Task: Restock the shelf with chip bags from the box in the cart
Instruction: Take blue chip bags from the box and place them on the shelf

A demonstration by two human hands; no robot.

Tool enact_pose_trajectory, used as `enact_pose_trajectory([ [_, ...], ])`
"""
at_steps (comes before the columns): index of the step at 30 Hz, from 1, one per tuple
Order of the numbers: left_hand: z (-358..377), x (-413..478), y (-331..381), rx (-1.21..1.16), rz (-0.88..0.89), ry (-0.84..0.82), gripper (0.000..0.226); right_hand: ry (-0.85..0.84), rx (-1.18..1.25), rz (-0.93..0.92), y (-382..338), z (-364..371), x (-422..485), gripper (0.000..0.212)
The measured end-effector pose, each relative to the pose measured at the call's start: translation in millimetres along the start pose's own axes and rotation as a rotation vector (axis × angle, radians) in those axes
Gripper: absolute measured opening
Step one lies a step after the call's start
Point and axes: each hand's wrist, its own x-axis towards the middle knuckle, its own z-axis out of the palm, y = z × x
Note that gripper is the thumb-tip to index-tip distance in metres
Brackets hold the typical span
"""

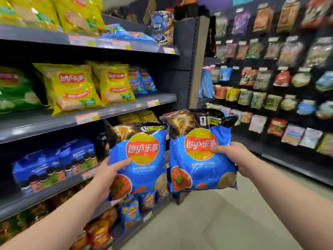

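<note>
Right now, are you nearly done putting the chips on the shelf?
Partway, it seems. Some blue bags already stand on the middle shelf, with bare room beside them. In hand: the left hand holds the left chip bag, the right hand the right chip bag, neither shelved yet. The cart and box are out of view, so what's left is unclear.

- The left hand [110, 170] shows only its thumb; the other fingers are hidden behind the glossy blue plastic chip bag on the left [142, 159].
- The right hand [232, 156] is hidden in the same way behind the glossy blue plastic chip bag on the right [200, 159].
- The small hanging snack packets [281, 73] are blurred; their labels cannot be read.
- The shiny green chip bag [12, 89] is cut by the left edge.
- The white-and-orange paper price tags [87, 118] are too blurred to read.
</note>
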Motion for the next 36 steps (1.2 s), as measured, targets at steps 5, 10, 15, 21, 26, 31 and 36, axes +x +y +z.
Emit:
enact_pose_trajectory([
  [5,41,78,10,-0.008,0.005,-0.078,0.042,0.089,-0.003,-0.034,-30,-15,72,0.018],
  [10,72,148,21,-0.007,0.048,-0.088,0.032,0.124,0.080,-0.093,-46,-19,143,0.016],
  [15,101,193,26,0.011,0.046,-0.058,0.035,0.117,0.140,-0.132,-64,-23,207,0.017],
  [21,137,243,31,0.024,0.115,0.098,0.031,0.020,0.161,-0.179,-97,-31,304,0.020],
  [26,172,274,33,0.004,0.178,0.223,0.036,-0.106,0.156,-0.202,-125,-45,380,0.015],
  [31,205,296,38,-0.033,0.205,0.319,0.032,-0.199,0.153,-0.174,-150,-50,450,0.021],
  [36,220,310,52,-0.030,0.240,0.424,0.038,-0.282,0.097,-0.163,-168,-30,505,0.055],
])
